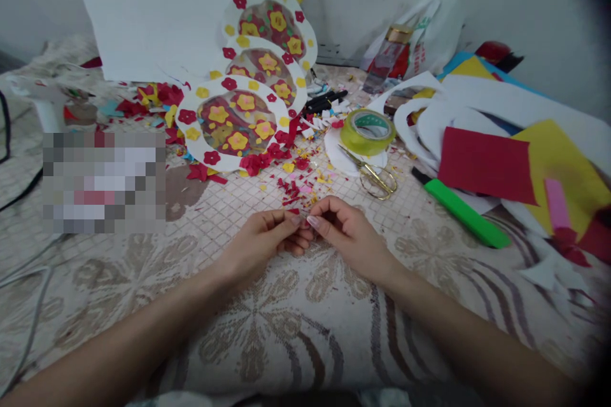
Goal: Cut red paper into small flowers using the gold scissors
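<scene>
My left hand (274, 233) is closed in a pinch near the middle of the view, with a small red paper piece (294, 211) between its fingertips. My right hand (346, 232) meets it from the right, thumb and forefinger pinched together; whatever lies between them is too small to make out. Both sets of fingertips nearly touch. Just beyond them, small red, pink and yellow paper scraps (301, 187) are scattered on the patterned cloth (258, 311). Gold-handled scissors (375, 179) lie farther back to the right, below a roll of yellow-green tape (367, 132).
Several white rings with paper flowers (233, 121) lean at the back. A green marker (468, 213), red sheet (487, 164) and yellow sheet (563, 165) lie right. Behind stand a clear bottle (387, 60) and plastic bag (436, 32). Cables (35, 311) run along the left.
</scene>
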A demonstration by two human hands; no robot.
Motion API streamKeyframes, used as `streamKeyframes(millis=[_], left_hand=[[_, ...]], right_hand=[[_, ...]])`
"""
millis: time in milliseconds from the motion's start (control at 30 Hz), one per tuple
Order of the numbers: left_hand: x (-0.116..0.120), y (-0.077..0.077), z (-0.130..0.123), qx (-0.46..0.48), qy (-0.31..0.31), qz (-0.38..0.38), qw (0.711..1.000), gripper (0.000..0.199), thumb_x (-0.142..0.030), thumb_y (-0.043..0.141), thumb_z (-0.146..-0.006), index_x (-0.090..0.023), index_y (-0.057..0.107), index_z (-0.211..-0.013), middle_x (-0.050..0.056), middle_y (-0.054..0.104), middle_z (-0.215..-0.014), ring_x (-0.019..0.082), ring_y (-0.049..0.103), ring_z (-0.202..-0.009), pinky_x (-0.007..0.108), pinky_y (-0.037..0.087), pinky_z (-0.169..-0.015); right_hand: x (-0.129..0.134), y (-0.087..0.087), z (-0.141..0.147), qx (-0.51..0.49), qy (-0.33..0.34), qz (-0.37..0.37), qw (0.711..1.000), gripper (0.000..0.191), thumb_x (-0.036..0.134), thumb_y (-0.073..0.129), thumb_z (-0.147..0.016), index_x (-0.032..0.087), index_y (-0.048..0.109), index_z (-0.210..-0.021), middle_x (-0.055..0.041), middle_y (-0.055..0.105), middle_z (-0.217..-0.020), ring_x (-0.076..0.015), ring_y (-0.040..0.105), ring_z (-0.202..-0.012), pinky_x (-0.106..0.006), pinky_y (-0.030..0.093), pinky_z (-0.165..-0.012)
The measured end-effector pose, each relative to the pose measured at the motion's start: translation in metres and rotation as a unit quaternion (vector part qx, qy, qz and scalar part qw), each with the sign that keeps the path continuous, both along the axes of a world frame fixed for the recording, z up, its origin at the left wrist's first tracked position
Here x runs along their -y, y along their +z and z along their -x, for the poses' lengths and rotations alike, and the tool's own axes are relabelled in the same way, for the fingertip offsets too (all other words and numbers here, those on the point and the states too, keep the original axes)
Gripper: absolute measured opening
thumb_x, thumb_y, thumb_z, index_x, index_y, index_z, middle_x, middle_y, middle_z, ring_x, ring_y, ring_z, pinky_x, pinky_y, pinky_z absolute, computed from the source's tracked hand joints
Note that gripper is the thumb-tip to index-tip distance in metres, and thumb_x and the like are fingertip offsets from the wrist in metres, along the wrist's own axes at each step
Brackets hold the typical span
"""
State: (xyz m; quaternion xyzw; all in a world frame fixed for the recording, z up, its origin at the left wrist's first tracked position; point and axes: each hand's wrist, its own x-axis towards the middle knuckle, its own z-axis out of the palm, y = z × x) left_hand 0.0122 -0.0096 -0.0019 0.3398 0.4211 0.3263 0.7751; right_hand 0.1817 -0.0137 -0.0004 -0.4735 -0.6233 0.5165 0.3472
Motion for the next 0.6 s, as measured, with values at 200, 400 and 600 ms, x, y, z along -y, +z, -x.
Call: streamKeyframes(millis=[200,400,600], left_hand=[[-0.0022,0.0017,0.0009,-0.012,-0.016,0.005,1.0,0.017,-0.028,0.066,-0.074,-0.011,0.064,-0.073,0.004,0.067,-0.071,0.01,0.059,-0.061,0.024,0.048,-0.063],[-0.0026,-0.0009,0.0047,-0.045,-0.047,-0.053,0.996,0.016,-0.024,0.07,-0.071,-0.013,0.066,-0.082,0.001,0.067,-0.072,0.01,0.06,-0.064,0.022,0.048,-0.064],[-0.0024,-0.0019,0.0046,-0.068,-0.052,-0.079,0.993,0.012,-0.024,0.067,-0.074,-0.013,0.065,-0.079,0.0,0.065,-0.071,0.009,0.06,-0.063,0.022,0.049,-0.061]], right_hand=[[0.0003,-0.0009,0.0,0.008,0.003,-0.006,1.0,0.008,0.026,0.05,-0.087,0.018,0.051,-0.087,-0.0008,0.056,-0.078,-0.0118,0.054,-0.07,-0.024,0.045,-0.062],[0.0009,-0.0016,0.0012,0.037,-0.005,-0.028,0.999,0.007,0.025,0.049,-0.087,0.018,0.051,-0.086,-0.001,0.054,-0.078,-0.0121,0.052,-0.069,-0.024,0.044,-0.06],[0.0031,-0.0051,0.0033,0.035,-0.003,-0.039,0.999,0.006,0.025,0.049,-0.087,0.019,0.05,-0.086,-0.0009,0.054,-0.08,-0.0123,0.052,-0.071,-0.025,0.045,-0.064]])
